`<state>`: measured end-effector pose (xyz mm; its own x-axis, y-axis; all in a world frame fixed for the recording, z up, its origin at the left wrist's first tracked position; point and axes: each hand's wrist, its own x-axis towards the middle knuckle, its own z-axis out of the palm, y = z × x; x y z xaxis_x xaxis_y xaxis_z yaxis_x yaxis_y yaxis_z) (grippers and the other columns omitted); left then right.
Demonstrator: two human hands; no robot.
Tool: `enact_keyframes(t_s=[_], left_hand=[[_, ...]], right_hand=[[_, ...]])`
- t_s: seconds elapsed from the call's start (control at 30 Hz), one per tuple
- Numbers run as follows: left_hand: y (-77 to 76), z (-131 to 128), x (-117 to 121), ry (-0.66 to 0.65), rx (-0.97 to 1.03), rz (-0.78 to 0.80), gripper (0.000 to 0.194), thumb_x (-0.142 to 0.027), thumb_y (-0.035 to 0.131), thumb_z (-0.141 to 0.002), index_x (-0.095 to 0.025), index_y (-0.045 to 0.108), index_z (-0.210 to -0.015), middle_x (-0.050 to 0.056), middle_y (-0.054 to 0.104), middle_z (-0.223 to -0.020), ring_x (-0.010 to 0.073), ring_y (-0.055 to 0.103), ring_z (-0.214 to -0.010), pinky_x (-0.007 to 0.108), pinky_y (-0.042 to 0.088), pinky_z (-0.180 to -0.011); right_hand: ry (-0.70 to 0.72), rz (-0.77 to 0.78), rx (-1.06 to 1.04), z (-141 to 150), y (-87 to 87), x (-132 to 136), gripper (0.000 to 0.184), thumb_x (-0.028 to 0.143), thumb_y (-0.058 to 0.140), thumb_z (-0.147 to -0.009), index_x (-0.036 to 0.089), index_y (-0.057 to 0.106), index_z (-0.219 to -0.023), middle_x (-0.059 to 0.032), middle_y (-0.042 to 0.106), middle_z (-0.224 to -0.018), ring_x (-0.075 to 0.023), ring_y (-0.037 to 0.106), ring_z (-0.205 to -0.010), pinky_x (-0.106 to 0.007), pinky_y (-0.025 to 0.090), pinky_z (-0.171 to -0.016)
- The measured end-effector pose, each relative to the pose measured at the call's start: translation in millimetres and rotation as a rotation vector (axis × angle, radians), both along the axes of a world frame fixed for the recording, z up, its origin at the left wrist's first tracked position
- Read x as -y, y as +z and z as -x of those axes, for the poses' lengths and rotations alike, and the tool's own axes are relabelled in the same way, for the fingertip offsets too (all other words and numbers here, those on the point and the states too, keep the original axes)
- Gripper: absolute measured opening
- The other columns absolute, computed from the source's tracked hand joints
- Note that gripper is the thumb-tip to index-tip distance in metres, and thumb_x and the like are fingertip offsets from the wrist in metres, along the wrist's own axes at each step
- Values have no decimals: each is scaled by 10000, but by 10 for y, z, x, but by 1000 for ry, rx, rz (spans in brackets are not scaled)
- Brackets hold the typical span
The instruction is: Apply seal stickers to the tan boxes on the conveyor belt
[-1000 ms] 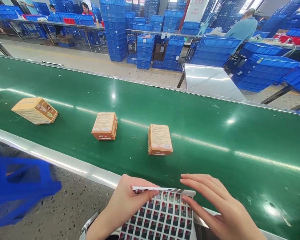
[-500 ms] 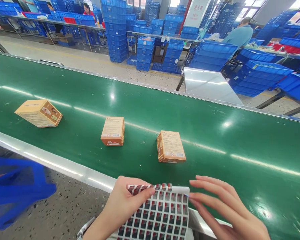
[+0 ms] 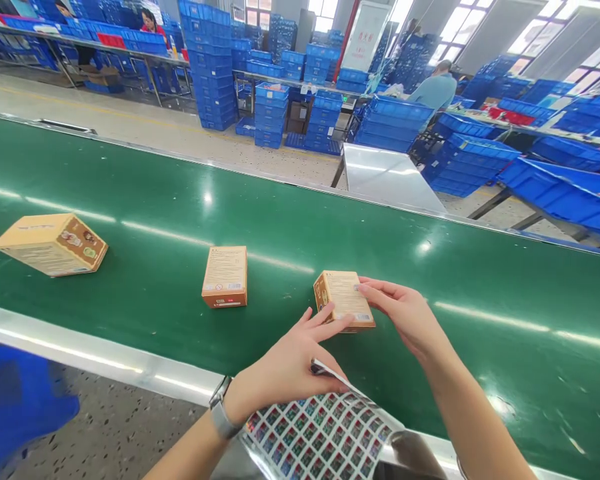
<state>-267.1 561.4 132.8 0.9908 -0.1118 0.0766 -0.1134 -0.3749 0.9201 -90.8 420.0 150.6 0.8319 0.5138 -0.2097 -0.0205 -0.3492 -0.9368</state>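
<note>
My left hand (image 3: pixel 300 357) pinches the edge of a sheet of small square stickers (image 3: pixel 320 433), which hangs below over the belt's near edge. Its index and middle fingers stretch onto the front left of a small brown and cream carton (image 3: pixel 343 293). At that carton's upper right edge is my right hand (image 3: pixel 405 310), fingers drawn together and tips touching the box. A tiny shiny spot shows by those fingertips; I cannot make out what it is. The carton lies on the green conveyor belt (image 3: pixel 505 273), its printed text and barcode face up.
Another carton (image 3: pixel 225 275) lies left of the hands, and a tilted one (image 3: pixel 55 243) is farther left. A metal side table (image 3: pixel 387 175) adjoins the belt's far side. Stacked blue crates (image 3: pixel 210 73) and seated people are beyond. A blue plastic object (image 3: pixel 20 400) is at lower left.
My right hand has left the sticker sheet's corner and moved up to the carton. My left hand has moved forward with the sheet, two fingers now on the box. The view has shifted right.
</note>
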Motion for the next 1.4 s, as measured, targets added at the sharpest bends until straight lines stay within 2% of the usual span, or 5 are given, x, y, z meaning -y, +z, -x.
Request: enact_keyframes(t_s=[0.67, 0.97, 1.1, 1.2, 1.4], left_hand=[[10, -241, 330, -35, -4, -38, 104, -161, 820, -780, -244, 835, -840, -14, 356, -1601, 343, 206, -1543, 553, 241, -1263], [-21, -274, 447, 46, 16, 104, 151, -145, 824, -769, -257, 830, -870, 33, 422, -1560, 334, 276, -1518, 598, 180, -1260], [35, -51, 337, 251, -21, 253, 101, -171, 781, -797, -258, 829, -810, 51, 527, -1486, 338, 351, -1487, 624, 190, -1248], [62, 131, 233, 375, -69, 294, 129, -250, 751, -822, -248, 808, -706, 55, 546, -1470, 351, 349, -1488, 637, 226, -1233], [71, 309, 157, 456, -67, 237, 145, -278, 722, -836, -254, 812, -724, 48, 575, -1443, 347, 356, -1485, 635, 233, -1232]], right_hand=[[-181, 269, 495, 99, -21, 175, 426, 642, 571, -683, 220, 626, -708, -159, 711, -1001, -293, 664, -785, -444, 541, -725], [-320, 360, 797, -69, 12, 449, 608, 676, 473, -796, 139, 605, -1047, -252, 618, -1150, -313, 637, -756, -477, 526, -661], [-130, 308, 819, 125, 194, 712, 362, 553, 525, -886, 227, 682, -907, -98, 725, -892, -274, 688, -745, -345, 530, -548], [281, 168, 973, 436, 323, 783, 185, 369, 529, -1006, 274, 687, -989, -35, 741, -1025, -224, 715, -930, -311, 582, -735], [581, 199, 1279, 735, 313, 605, 216, 297, 443, -1090, 206, 634, -1132, -112, 678, -1235, -254, 639, -1147, -403, 542, -930]])
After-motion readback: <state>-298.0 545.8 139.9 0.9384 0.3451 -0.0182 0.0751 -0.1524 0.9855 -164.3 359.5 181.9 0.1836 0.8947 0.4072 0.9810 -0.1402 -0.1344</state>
